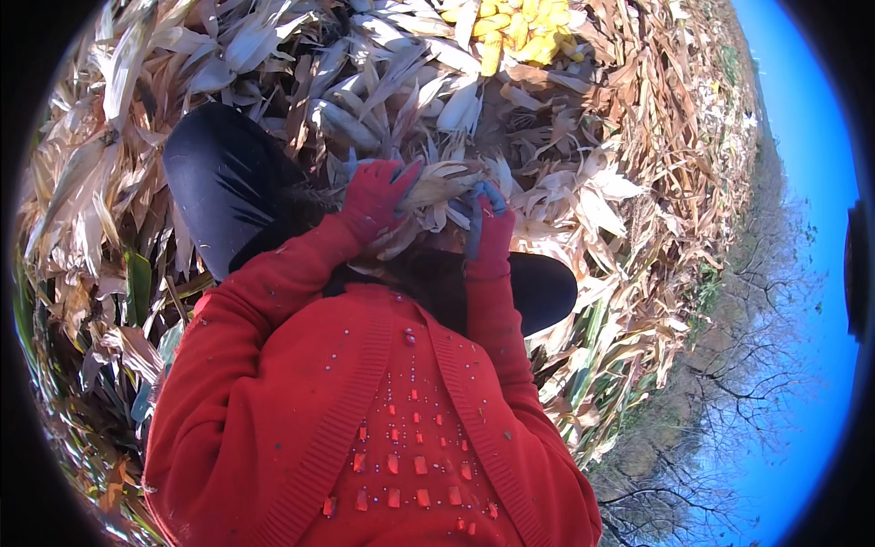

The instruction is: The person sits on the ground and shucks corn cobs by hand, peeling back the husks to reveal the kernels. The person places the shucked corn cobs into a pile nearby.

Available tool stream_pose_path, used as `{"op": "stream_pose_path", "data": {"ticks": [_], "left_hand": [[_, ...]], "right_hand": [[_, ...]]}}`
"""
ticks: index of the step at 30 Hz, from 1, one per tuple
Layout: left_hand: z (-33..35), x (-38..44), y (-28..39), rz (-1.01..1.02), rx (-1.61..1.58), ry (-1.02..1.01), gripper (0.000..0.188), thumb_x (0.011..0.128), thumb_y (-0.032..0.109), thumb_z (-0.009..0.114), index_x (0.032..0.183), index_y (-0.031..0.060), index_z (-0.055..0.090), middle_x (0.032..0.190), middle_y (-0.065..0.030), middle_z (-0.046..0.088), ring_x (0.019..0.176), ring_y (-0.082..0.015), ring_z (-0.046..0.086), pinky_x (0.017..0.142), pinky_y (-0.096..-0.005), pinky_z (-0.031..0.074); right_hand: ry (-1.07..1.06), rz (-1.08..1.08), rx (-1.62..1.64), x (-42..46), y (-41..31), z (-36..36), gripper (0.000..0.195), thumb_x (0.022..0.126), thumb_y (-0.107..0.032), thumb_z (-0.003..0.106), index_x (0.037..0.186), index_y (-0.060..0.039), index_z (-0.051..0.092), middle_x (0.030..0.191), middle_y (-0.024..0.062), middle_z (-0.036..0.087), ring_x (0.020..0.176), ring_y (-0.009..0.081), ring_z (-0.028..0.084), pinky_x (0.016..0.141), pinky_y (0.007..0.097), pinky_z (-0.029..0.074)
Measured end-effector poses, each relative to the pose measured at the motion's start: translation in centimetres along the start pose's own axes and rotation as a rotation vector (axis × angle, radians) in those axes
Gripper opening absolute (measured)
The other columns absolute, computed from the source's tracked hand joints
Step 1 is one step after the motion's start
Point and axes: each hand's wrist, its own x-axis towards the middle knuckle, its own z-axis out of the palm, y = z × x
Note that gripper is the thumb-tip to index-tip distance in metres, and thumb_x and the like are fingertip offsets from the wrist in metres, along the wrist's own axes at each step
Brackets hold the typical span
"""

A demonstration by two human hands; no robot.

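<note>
My left hand (374, 199), in a red glove with a grey palm, is closed around one end of a corn ear in its dry, pale husk (441, 187). The ear lies crosswise in front of my lap. At its other end my right hand (491, 217), in a matching glove, has bent fingers gripping the husk tip. Loose strips of husk (403, 236) hang below the ear between the hands. The kernels of this ear are hidden by the husk.
A heap of bare yellow corn ears (523, 31) lies ahead in sunlight. Dry husks and stalks (636, 137) cover the ground all round. A pale husked ear (345, 124) rests just ahead of my left hand. My bent knees (219, 178) flank the work. Bare trees (745, 383) stand at the right.
</note>
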Motion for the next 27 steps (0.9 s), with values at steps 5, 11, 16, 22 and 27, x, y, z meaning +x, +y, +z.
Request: {"op": "stream_pose_path", "data": {"ticks": [5,11,16,22,27], "left_hand": [[1.0,-0.3,-0.4,0.034,0.148,-0.046,0.086,0.065,0.034,0.073,0.143,0.0149,0.042,0.118,-0.0121,0.052,0.108,-0.0295,0.051,0.091,-0.0425,0.041],[0.1,0.0,0.7,-0.015,-0.002,-0.107,0.085,0.065,0.038,0.076,0.140,0.0136,0.044,0.121,-0.0140,0.051,0.110,-0.0315,0.051,0.092,-0.0428,0.041],[-0.5,1.8,-0.9,-0.173,-0.924,-0.380,0.087,0.061,0.043,0.081,0.135,0.0107,0.048,0.118,-0.0157,0.058,0.109,-0.0343,0.056,0.094,-0.0417,0.044],[0.0,0.8,-0.6,-0.291,-0.367,-0.434,0.083,0.058,0.041,0.081,0.128,0.0076,0.051,0.114,-0.0163,0.059,0.106,-0.0345,0.057,0.093,-0.0423,0.045],[1.5,-0.3,-1.3,-0.133,0.029,-0.090,0.085,0.058,0.044,0.078,0.129,0.0070,0.049,0.109,-0.0127,0.057,0.099,-0.0311,0.056,0.085,-0.0430,0.043]], "right_hand": [[0.072,0.111,0.013,-0.4,-1.8,2.0,0.032,0.095,-0.023,0.058,0.111,0.0047,0.060,0.095,0.0089,0.064,0.085,0.0165,0.064,0.073,0.0320,0.057],[0.140,0.009,-0.244,1.3,1.3,0.1,0.026,0.094,-0.024,0.060,0.105,-0.0005,0.064,0.092,0.0061,0.065,0.078,0.0107,0.061,0.064,0.0247,0.053],[0.049,-0.233,-0.204,1.2,0.8,-0.6,0.024,0.093,-0.019,0.060,0.105,0.0011,0.065,0.092,0.0063,0.065,0.082,0.0119,0.062,0.072,0.0246,0.050],[0.195,-0.207,-0.375,0.7,0.4,-0.1,0.027,0.096,-0.018,0.055,0.109,0.0037,0.065,0.098,0.0064,0.068,0.088,0.0132,0.061,0.079,0.0281,0.048],[0.244,-0.224,-0.479,1.6,1.8,-0.8,0.028,0.098,-0.021,0.051,0.099,0.0031,0.065,0.091,0.0058,0.067,0.082,0.0124,0.059,0.074,0.0280,0.047]]}}
